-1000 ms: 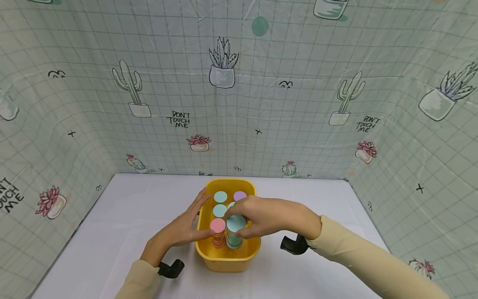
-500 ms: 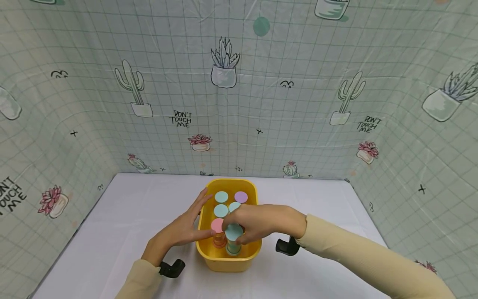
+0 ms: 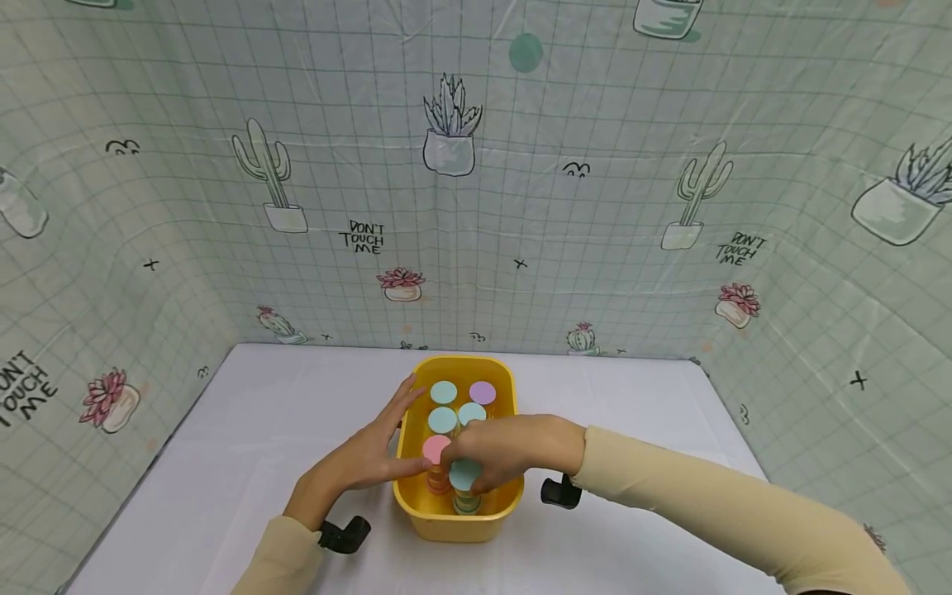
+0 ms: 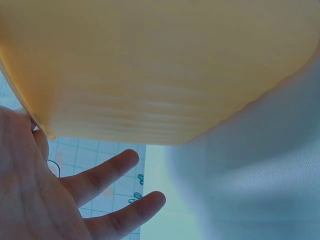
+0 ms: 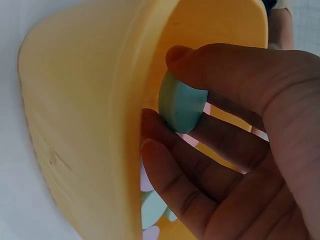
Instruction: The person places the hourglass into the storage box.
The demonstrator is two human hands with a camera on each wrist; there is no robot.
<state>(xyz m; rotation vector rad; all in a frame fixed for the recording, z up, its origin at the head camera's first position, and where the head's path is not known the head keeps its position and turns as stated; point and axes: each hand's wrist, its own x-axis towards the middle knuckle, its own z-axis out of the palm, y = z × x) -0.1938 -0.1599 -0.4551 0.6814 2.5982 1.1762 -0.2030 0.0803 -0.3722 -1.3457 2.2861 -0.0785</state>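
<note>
In the head view my right hand (image 3: 500, 453) reaches into a yellow basin (image 3: 454, 529) and pinches a pale teal disc-topped piece (image 3: 465, 474). The right wrist view shows the teal piece (image 5: 182, 102) between my thumb and fingers, beside the basin wall (image 5: 85, 100). My left hand (image 3: 364, 454) lies along the basin's left rim, thumb stretched inward beside a pink-topped piece (image 3: 436, 450). From the left wrist, two fingers of the left hand (image 4: 40, 190) extend straight past the basin's underside (image 4: 150, 65); another touches its rim.
Farther back in the basin stand several teal-topped pieces (image 3: 443, 420) and a purple-topped piece (image 3: 483, 392). The basin rests on a white table (image 3: 297, 397). A grid-patterned cloth (image 3: 335, 165) with plant drawings surrounds the table at the back and sides.
My right hand has moved toward the front of the basin and lower, bringing the teal piece along. The left hand has stayed at the rim.
</note>
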